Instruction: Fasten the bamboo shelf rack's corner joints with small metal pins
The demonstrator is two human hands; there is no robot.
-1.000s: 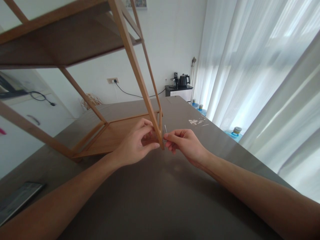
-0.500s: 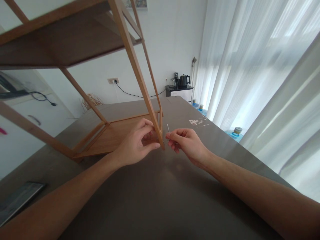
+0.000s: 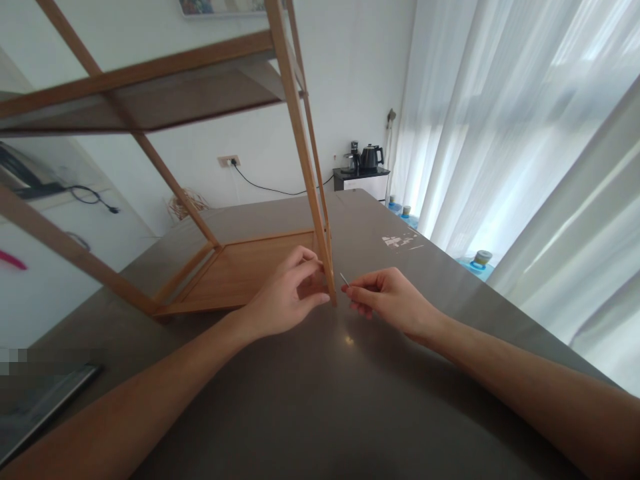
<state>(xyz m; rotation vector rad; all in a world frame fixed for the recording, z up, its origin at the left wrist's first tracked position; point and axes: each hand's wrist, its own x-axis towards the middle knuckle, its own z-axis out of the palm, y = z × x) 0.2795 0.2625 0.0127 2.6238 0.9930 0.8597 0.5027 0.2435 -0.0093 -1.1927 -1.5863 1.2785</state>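
Right now the wooden shelf frame (image 3: pixel 235 267) is standing on the grey table (image 3: pixel 320 400), its near post gripped at the foot by the left hand (image 3: pixel 285 300), fingers curled around it. Just beside it, the right hand (image 3: pixel 395 303) is reaching in with arm outstretched, pinching a thin metal pin (image 3: pixel 344 279) between thumb and forefinger.

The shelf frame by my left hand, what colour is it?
Light honey-brown wood; the shelf frame shows clearly in the head view.

Left hand (image 3: pixel 283 303) around wooden shelf (image 3: pixel 240 270) post's foot; right hand (image 3: pixel 393 303) pinching thin metal tool (image 3: pixel 344 279) just beside
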